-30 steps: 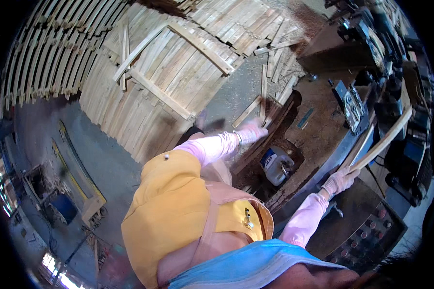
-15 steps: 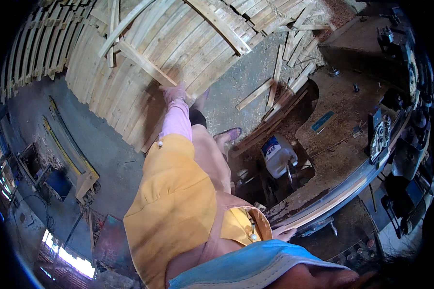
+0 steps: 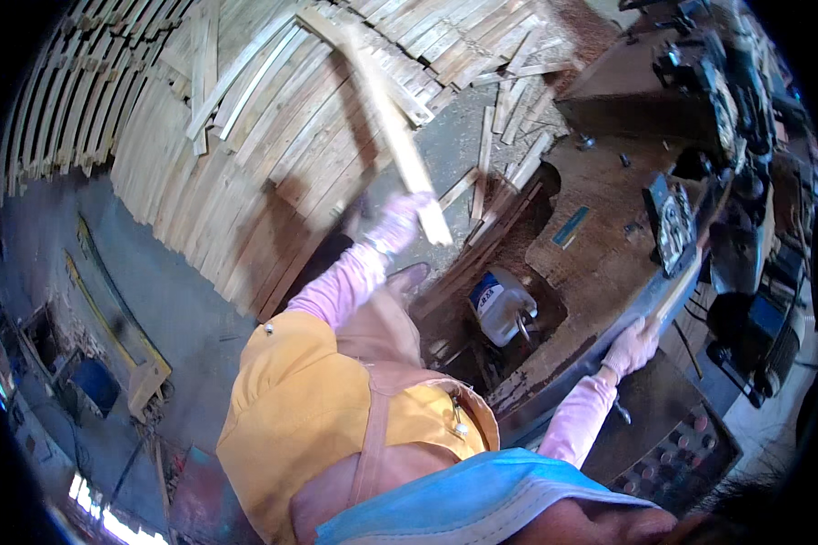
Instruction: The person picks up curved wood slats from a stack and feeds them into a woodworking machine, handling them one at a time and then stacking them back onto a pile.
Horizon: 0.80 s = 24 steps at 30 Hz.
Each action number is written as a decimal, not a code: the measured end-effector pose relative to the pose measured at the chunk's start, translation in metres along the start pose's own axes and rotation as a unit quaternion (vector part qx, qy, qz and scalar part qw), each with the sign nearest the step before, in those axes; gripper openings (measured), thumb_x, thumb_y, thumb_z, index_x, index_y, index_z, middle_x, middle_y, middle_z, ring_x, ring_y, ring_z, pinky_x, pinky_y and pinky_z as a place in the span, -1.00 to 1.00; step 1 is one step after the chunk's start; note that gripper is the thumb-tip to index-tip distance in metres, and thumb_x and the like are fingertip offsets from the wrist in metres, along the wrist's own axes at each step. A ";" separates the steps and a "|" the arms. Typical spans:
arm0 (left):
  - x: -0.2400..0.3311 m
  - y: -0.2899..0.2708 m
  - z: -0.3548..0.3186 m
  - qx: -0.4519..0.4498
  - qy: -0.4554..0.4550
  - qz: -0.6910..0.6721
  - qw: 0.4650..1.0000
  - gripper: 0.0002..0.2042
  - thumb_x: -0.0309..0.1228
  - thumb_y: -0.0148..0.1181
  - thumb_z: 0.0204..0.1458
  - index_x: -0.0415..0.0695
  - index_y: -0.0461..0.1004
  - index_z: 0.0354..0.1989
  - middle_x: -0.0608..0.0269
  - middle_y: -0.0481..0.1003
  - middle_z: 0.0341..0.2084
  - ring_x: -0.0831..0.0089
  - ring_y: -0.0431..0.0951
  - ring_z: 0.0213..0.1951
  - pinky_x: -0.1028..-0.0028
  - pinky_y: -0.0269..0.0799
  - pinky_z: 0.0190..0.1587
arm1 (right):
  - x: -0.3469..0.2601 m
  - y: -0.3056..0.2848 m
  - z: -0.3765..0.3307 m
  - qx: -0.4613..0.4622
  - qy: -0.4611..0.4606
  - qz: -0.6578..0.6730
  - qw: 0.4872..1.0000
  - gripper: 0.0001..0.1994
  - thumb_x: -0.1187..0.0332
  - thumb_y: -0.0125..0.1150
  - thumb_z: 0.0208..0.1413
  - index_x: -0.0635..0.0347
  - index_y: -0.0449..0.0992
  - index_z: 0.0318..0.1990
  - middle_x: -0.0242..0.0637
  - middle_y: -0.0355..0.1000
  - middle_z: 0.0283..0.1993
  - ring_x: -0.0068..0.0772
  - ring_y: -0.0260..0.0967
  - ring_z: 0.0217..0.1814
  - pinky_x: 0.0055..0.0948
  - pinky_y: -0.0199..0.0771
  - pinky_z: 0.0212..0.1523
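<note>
The floor (image 3: 186,259) is grey and spreads under the whole work area. On it lies a broad pile of boards (image 3: 177,173), laid side by side, with several loose pieces resting across the top. At the upper left stands a stack of slats (image 3: 73,109) in tiered rows. The desk (image 3: 609,182), brown and strewn with wood dust, occupies the right side and has a large cutout in its near edge. Machine parts (image 3: 750,195) of dark metal crowd its far right end. A dark control panel (image 3: 677,445) with rows of round reddish buttons sits at the lower right.

The board (image 3: 398,145) slants above the floor and the pile, its near end in the person's left hand (image 3: 400,221). That hand is wrapped around the wood; slight blur obscures the individual fingers. A strip of wood (image 3: 680,291) runs along the outer edge of the desk toward the machine parts. The right hand (image 3: 631,351) is closed on its near end.

Loose offcuts (image 3: 518,86) lie between pile and desk. A pale jug (image 3: 504,312) with a blue-and-white label sits within the cutout. A small blue-green plate (image 3: 570,224) lies flat on the desk.
</note>
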State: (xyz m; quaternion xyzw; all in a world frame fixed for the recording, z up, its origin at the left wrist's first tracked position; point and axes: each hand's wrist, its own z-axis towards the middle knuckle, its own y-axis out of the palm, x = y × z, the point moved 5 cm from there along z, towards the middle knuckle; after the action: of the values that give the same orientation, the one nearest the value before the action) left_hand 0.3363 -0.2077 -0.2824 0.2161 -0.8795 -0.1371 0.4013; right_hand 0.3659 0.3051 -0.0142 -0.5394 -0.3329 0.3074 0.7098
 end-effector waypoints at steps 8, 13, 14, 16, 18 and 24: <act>0.026 0.298 -0.120 -0.390 0.009 -0.044 0.920 -0.27 -0.48 0.32 0.07 -0.19 0.13 0.43 0.17 0.38 0.19 0.33 0.35 0.25 0.37 0.22 0.37 | -0.133 -0.071 -0.142 -0.311 0.000 0.540 0.782 -0.05 0.56 0.33 0.11 0.21 -0.15 0.59 -0.14 0.09 0.53 -0.33 0.10 0.51 -0.37 0.12 0.47; -0.026 0.329 -0.143 -0.517 0.067 0.232 0.821 -0.14 -0.19 0.31 0.15 -0.22 -0.02 0.54 -0.03 0.19 0.44 0.22 0.19 0.45 0.32 0.10 0.46 | -0.032 -0.101 -0.195 -0.083 0.088 0.408 0.905 -0.13 0.50 0.31 0.14 0.27 -0.05 0.56 -0.06 0.13 0.52 -0.25 0.13 0.50 -0.35 0.10 0.48; -0.059 0.319 -0.134 -0.496 -0.061 0.066 0.864 -0.17 -0.16 0.30 0.17 -0.27 0.03 0.51 -0.06 0.16 0.47 0.18 0.18 0.46 0.29 0.08 0.48 | -0.008 -0.099 -0.218 -0.075 0.095 0.314 0.942 -0.18 0.48 0.30 0.16 0.28 0.01 0.55 -0.03 0.17 0.50 -0.18 0.16 0.49 -0.32 0.09 0.49; -0.066 0.271 -0.097 -0.429 -0.037 0.221 0.875 -0.27 -0.14 0.26 0.22 -0.31 0.17 0.45 -0.05 0.25 0.41 0.17 0.23 0.43 0.30 0.09 0.47 | 0.022 -0.096 -0.277 -0.121 0.191 0.239 0.944 -0.23 0.47 0.29 0.18 0.29 0.08 0.52 0.01 0.18 0.49 -0.13 0.18 0.47 -0.30 0.09 0.49; -0.092 0.199 -0.044 -0.272 -0.058 0.307 0.910 -0.27 -0.01 0.21 0.19 -0.37 0.31 0.36 -0.15 0.32 0.36 0.09 0.29 0.40 0.26 0.14 0.45 | 0.043 -0.080 -0.311 -0.091 0.223 0.220 0.945 -0.26 0.46 0.28 0.20 0.32 0.11 0.50 0.04 0.19 0.48 -0.09 0.19 0.47 -0.29 0.10 0.49; -0.122 0.002 0.126 0.010 -0.128 0.414 0.901 -0.27 0.07 0.21 0.10 -0.28 0.38 0.29 -0.26 0.53 0.11 -0.07 0.52 0.19 0.19 0.37 0.23 | 0.026 -0.051 -0.199 0.109 0.132 0.210 0.963 -0.35 0.30 0.16 0.31 0.59 0.13 0.40 0.38 0.23 0.38 0.24 0.25 0.41 -0.11 0.18 0.43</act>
State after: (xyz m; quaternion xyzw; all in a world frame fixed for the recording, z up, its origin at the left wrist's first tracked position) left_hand 0.3109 -0.1375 -0.4410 -0.1829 -0.9347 0.0242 0.3037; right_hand 0.5450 0.2024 0.0001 -0.5523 -0.0802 0.4101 0.7213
